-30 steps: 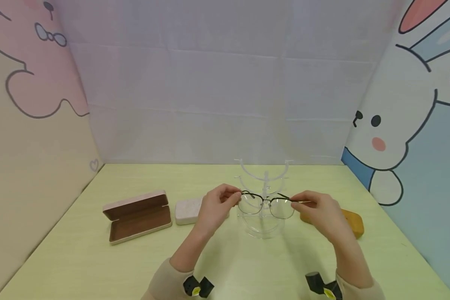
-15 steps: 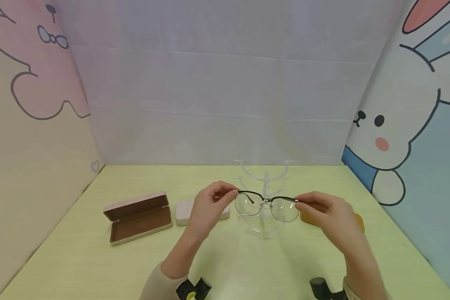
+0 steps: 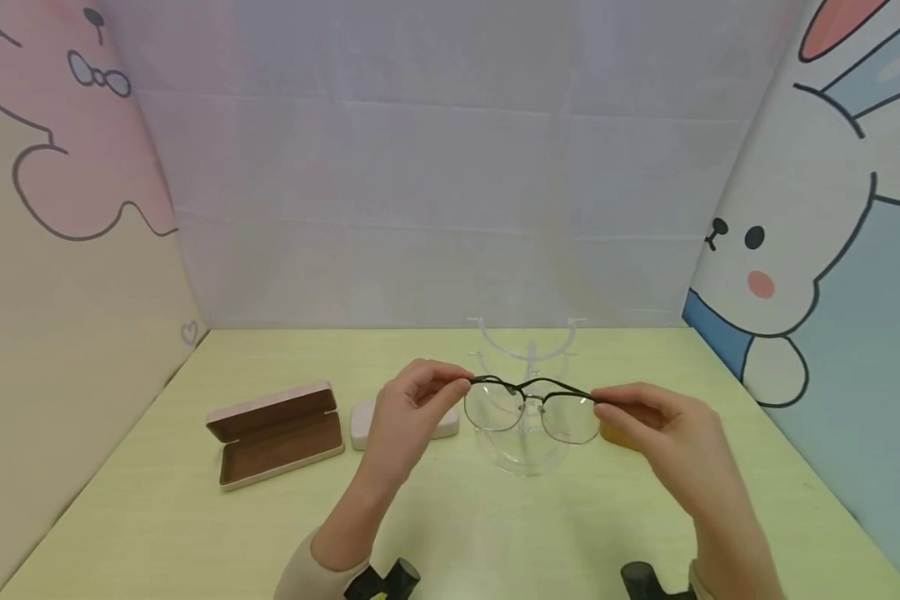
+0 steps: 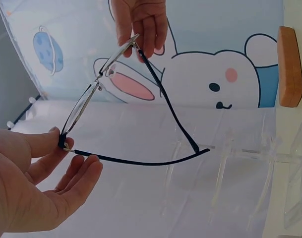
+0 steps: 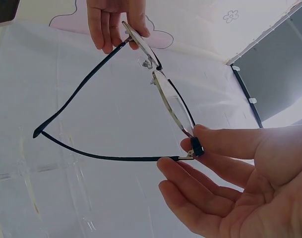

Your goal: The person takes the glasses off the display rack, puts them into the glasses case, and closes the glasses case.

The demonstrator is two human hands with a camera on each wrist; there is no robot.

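A pair of eyeglasses (image 3: pixel 531 398) with a black browline and thin metal lower rims is held up in front of a clear acrylic display stand (image 3: pixel 531 460). My left hand (image 3: pixel 412 417) pinches the frame at its left hinge corner. At the opposite corner, the thumb and fingers of my right hand (image 3: pixel 671 437) pinch the frame. In the left wrist view both temples of the eyeglasses (image 4: pixel 168 104) angle inward, their tips crossing at the far end. The right wrist view shows the hinge of the eyeglasses (image 5: pixel 195 147) right at the thumb and fingertips.
An open glasses case (image 3: pixel 281 437) with a brown lining lies at the left of the table (image 3: pixel 517 542). Behind my left hand is a white case (image 3: pixel 363 423). An orange-yellow case (image 3: pixel 617 437) is mostly hidden behind my right hand. Cartoon-printed panels and a white sheet enclose the table.
Both hands have drawn slightly apart and nearer with the eyeglasses, away from the stand. The temples have swung inward and now show above the lenses.
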